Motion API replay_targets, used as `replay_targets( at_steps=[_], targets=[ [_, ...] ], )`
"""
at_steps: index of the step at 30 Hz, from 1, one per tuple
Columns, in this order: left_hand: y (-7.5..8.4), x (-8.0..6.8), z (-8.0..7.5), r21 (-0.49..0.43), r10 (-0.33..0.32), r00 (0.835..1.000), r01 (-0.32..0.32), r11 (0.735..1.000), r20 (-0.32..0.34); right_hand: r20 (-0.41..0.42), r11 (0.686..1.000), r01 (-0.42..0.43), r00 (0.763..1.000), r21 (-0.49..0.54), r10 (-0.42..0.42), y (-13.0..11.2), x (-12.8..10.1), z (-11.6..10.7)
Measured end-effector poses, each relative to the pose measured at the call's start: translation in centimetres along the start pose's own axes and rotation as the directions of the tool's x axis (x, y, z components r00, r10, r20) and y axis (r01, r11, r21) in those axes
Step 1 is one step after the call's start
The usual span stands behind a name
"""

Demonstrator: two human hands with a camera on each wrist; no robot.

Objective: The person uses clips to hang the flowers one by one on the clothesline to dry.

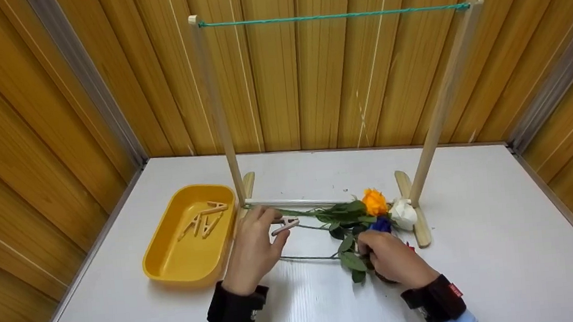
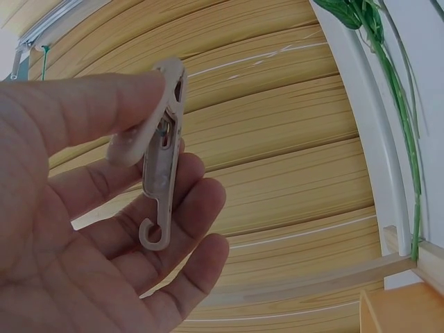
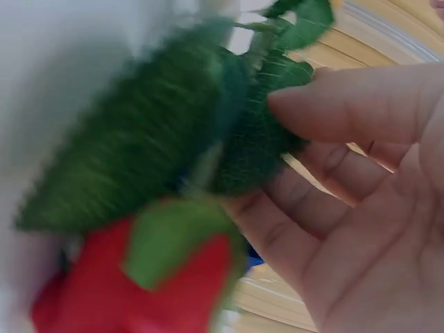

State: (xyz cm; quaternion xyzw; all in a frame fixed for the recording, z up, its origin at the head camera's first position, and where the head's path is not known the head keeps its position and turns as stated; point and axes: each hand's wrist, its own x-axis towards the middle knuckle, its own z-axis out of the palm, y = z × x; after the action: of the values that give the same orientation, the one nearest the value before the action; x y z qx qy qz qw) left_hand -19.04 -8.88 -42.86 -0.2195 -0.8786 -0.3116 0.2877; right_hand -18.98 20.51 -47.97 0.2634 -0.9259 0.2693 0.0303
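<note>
My left hand (image 1: 253,249) holds a pale clothespin (image 2: 161,170) with a small hook at one end, pinched between thumb and fingers. On the right, my right hand (image 1: 396,258) pinches the leafy stem of a red rose (image 3: 180,277) just below its bloom. That bloom is mostly hidden by the hand in the head view, and its leaves (image 1: 352,261) spread to the left. Beyond the hand lie an orange rose (image 1: 374,202), a white rose (image 1: 403,214) and a partly covered blue rose (image 1: 381,224), their green stems pointing left.
A yellow tray (image 1: 158,268) at the left contains several clothespins (image 1: 210,224). Behind the flowers stands a wooden frame with a left post (image 1: 221,120) and a right post (image 1: 440,111). A green cord (image 1: 331,16) joins the post tops. Panelled walls enclose the white table (image 1: 511,245).
</note>
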Motion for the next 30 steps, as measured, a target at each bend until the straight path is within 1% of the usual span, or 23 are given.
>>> replay_targets(
  at_steps=[4, 9, 10, 14, 21, 30],
  targets=[
    [0.0, 0.0, -0.1, -0.003, -0.003, 1.000, 0.003, 1.000, 0.002, -0.049, 1.000, 0.016, 0.999, -0.016, -0.017, -1.0, -0.1, -0.5],
    [0.0, -0.1, -0.1, -0.007, -0.015, 1.000, 0.015, 1.000, 0.008, -0.093, 0.996, 0.085, 0.992, -0.032, -0.088, -2.1, 0.2, -0.3],
    [0.0, -0.1, -0.1, -0.010, -0.019, 1.000, 0.019, 1.000, 0.010, -0.094, 0.994, 0.104, 0.990, -0.035, -0.107, -2.3, 0.3, -0.1],
    [0.0, -0.1, -0.1, -0.007, -0.014, 1.000, 0.014, 1.000, 0.007, -0.083, 0.989, 0.127, 0.988, -0.071, -0.133, -2.7, 0.6, 0.9],
    [0.0, -0.1, 0.0, 0.037, -0.019, 1.000, 0.019, 0.999, 0.011, -0.070, 0.960, 0.196, 0.974, -0.199, -0.213, -2.8, 1.4, 2.7],
    [-0.1, -0.1, 0.1, 0.031, -0.028, 0.999, 0.028, 0.999, 0.023, -0.052, 0.943, 0.214, 0.971, -0.254, -0.235, -3.1, 2.3, 4.5]
  ],
)
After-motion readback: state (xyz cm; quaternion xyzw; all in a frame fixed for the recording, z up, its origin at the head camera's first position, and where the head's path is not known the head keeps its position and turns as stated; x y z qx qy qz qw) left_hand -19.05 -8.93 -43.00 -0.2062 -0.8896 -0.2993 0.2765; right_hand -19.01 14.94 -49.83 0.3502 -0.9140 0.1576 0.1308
